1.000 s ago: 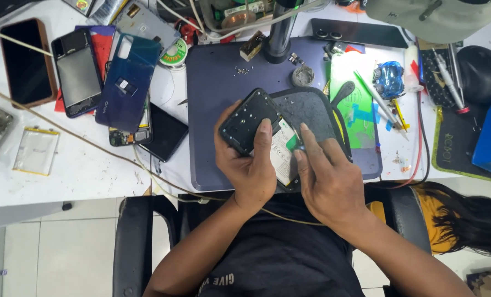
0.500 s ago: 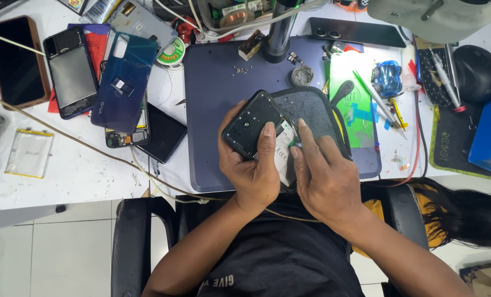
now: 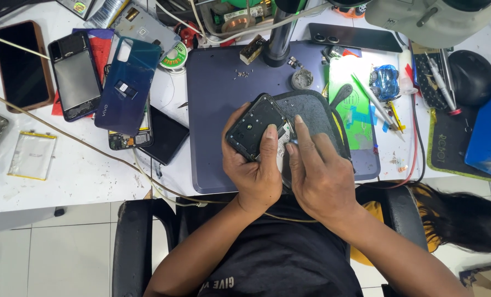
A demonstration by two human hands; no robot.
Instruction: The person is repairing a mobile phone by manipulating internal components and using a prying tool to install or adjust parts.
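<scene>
My left hand (image 3: pixel 254 173) grips a black phone frame (image 3: pixel 252 125), tilted up off the dark purple work mat (image 3: pixel 212 110); the thumb presses on its right edge. My right hand (image 3: pixel 320 173) rests next to it with fingers together, fingertips touching the opened phone body (image 3: pixel 283 144) beneath, which lies on a grey pad (image 3: pixel 317 115). What sits under the right fingertips is hidden. Whether the right hand pinches anything I cannot tell.
Left of the mat lie a blue phone back cover (image 3: pixel 127 85), several other phones (image 3: pixel 72 74) and a flat battery (image 3: pixel 33 154). A microscope post (image 3: pixel 281 36) stands at the mat's far edge. Tools, tweezers (image 3: pixel 375 102) and a green card (image 3: pixel 355 104) lie right. A chair (image 3: pixel 132 242) is below.
The black frame has tipped slightly further up in my left hand, and my right fingers have slid a little toward it. The camera view shifted slightly.
</scene>
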